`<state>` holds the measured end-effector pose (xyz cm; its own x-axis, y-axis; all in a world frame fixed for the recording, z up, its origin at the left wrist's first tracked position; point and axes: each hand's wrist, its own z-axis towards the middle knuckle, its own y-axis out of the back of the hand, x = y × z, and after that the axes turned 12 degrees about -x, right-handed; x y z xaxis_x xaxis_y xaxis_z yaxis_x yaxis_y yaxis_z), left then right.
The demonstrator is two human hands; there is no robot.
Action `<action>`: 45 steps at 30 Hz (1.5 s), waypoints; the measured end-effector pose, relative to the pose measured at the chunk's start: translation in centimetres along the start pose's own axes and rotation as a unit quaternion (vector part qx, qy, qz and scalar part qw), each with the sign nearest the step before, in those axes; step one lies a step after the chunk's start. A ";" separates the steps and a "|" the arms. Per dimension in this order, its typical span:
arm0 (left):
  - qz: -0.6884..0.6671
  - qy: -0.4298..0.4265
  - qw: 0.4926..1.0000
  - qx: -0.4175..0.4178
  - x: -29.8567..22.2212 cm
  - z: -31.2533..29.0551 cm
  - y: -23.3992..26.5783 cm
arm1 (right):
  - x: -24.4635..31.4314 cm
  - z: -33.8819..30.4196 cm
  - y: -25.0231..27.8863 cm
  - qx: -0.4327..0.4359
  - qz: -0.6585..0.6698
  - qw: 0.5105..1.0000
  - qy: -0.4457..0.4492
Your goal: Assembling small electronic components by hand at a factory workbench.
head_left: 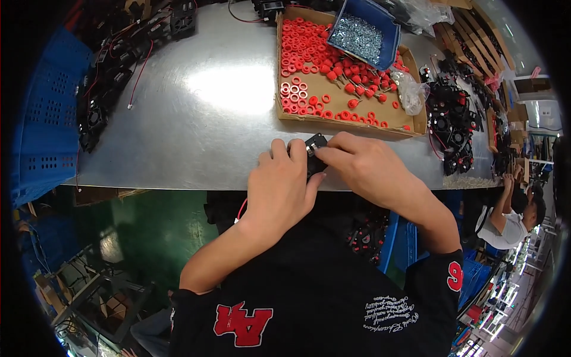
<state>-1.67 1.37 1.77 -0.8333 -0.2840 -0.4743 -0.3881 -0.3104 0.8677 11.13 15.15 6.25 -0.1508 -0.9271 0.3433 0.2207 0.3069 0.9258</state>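
My left hand (278,183) is closed around a small black plastic assembly (317,141) at the table's near edge. A small silvery metal piece (311,150) shows on its upper part, and my fingers cover much of the rest. From the right, my right hand (364,162) reaches over it, thumb and fingers pinched together against the assembly beside the metal piece. Whatever lies between those fingertips is hidden. A red wire (242,208) with a white end hangs by my left wrist.
Beyond my hands, a cardboard tray (351,126) holds red rings, red-headed parts and a blue bin (392,44) of small metal pieces. Black fan assemblies (455,128) lie right, more (95,113) left beside a blue crate (44,119). A co-worker (508,220) is far right.
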 end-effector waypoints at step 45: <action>0.054 -0.021 0.998 -0.016 0.1 -0.3 -0.4 | -0.9 -2.2 -3.4 -0.208 0.107 0.971 -0.035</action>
<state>-1.50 1.21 1.35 -0.8852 -0.2801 -0.3715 -0.2830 -0.3097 0.9077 12.68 14.51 2.44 -0.1209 -0.8297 0.5450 0.6233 0.3639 0.6922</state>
